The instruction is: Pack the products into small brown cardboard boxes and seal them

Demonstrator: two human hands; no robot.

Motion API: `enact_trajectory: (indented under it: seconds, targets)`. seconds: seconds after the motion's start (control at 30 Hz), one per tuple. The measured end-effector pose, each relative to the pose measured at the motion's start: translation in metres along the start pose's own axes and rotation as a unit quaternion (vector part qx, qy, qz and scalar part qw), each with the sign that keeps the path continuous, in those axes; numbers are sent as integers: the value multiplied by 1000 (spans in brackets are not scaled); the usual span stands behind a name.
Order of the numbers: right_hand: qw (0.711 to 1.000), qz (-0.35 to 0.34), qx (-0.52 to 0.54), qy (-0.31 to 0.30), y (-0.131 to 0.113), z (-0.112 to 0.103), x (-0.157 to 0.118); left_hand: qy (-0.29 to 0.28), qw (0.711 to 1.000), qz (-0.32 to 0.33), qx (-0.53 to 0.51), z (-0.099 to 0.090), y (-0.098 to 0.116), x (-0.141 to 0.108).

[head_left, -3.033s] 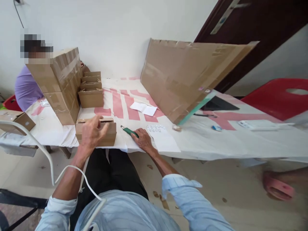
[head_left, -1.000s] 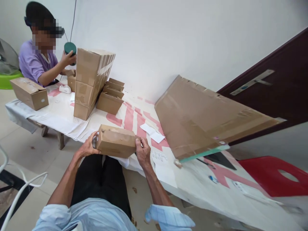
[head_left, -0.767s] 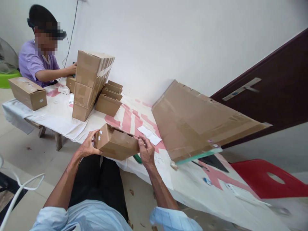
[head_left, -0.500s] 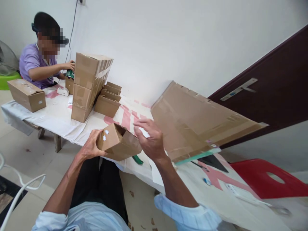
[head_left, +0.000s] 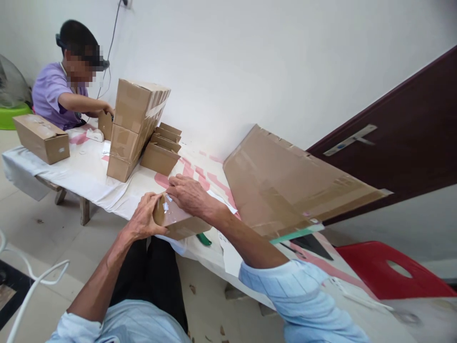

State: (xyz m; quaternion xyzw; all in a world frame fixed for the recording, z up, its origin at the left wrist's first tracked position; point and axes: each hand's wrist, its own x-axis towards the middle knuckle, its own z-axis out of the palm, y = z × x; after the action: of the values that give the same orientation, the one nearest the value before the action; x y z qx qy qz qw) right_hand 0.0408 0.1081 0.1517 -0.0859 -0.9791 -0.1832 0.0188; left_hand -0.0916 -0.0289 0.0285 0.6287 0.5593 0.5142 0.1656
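My left hand [head_left: 144,216] grips the left end of a small brown cardboard box [head_left: 187,228], thumb near the bottom edge and fingers over the top. Small white stickers [head_left: 165,206] show on that end. My right hand [head_left: 189,194] reaches across the box, its bent fingers pinching at the far top edge close to my left fingertips. The top flap now lies over the opening, partly hidden under my right hand. The box is held tilted at the table's near edge, above my lap. A curved green object [head_left: 203,239] lies just right of it.
Taller stacked cartons [head_left: 125,128] stand left of centre, beside several open small boxes [head_left: 160,155]. A closed box [head_left: 43,138] sits far left, near a co-worker [head_left: 57,93] in purple. A large cardboard sheet [head_left: 285,186] leans rightward. A red stool [head_left: 367,259] stands at right.
My right hand has moved left onto the box top, and the raised flap has folded down. The co-worker's hand has lowered into a box, with the green can out of sight.
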Motion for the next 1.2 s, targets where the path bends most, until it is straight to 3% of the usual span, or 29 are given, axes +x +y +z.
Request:
enact_trajectory:
  seconds: [0.5, 0.7, 0.8, 0.9, 0.97, 1.07, 1.2]
  targets:
    - [999, -10, 17, -26, 3, -3, 5, 4, 1000, -1, 4, 0, -1, -1]
    - [997, 5, 77, -9, -4, -6, 11, -3, 1000, -7, 12, -3, -3, 2]
    - [972, 35, 207, 103, 3, -26, 5, 11, 1000, -4, 12, -9, -12, 1]
    - [895, 108, 303, 310, 37, -51, -21, 28, 1000, -8, 12, -19, -32, 3]
    - [850, 169, 301, 398, 69, -55, -50, 34, 999, -18, -2, -27, -49, 7]
    - [830, 257, 278, 410, 112, -24, -106, 43, 997, -48, -38, -34, -68, 10]
    - [816, 396, 272, 322, 141, 64, -176, 37, 992, -88, -81, -43, -78, 7]
